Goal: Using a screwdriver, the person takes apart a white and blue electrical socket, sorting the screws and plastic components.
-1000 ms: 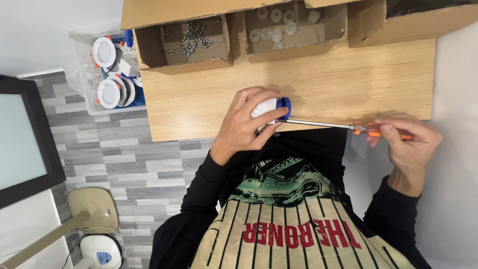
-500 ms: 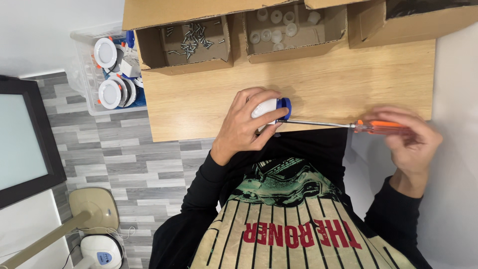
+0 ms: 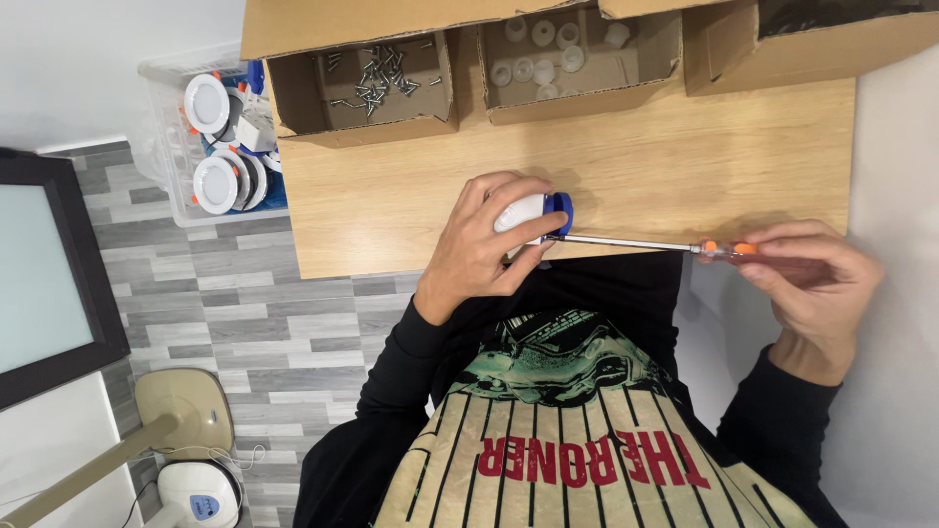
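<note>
Both hands are closed: the left hand wraps a white and blue fitting at the tabletop's near edge; at three o'clock, the right hand grips an orange-handled screwdriver, its tip touching the fitting.

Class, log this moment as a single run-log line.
left hand: grips white-blue part | right hand: holds screwdriver, tip at part | on table: screw box
</note>
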